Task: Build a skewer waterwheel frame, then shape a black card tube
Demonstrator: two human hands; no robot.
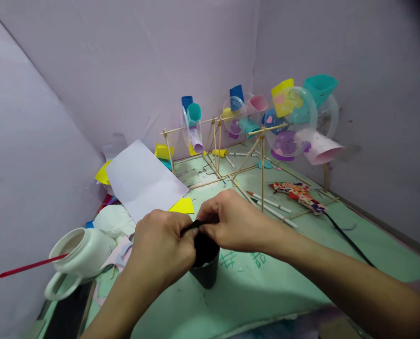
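A black cup (pixel 208 275) stands on the green tabletop (pixel 252 301), its mouth facing up toward me. At its far edge, my left hand (pixel 165 242) pinches a black edge between thumb and forefinger. My right hand (pixel 231 221) closes on the same black edge from the other side, fingertips almost meeting the left ones. Whether that edge is the cup's rim or a separate strip, I cannot tell. The hands cover much of the cup's upper part.
Stick frames (pixel 215 146) carry clear wheels (pixel 291 122) with coloured paper cups. A patterned glue gun (pixel 300 195) with a black cord lies at right beside several markers (pixel 273 202). White paper (pixel 144 181), scraps and a tilted white mug (pixel 86 249) with a red stick (pixel 33 266) crowd the left.
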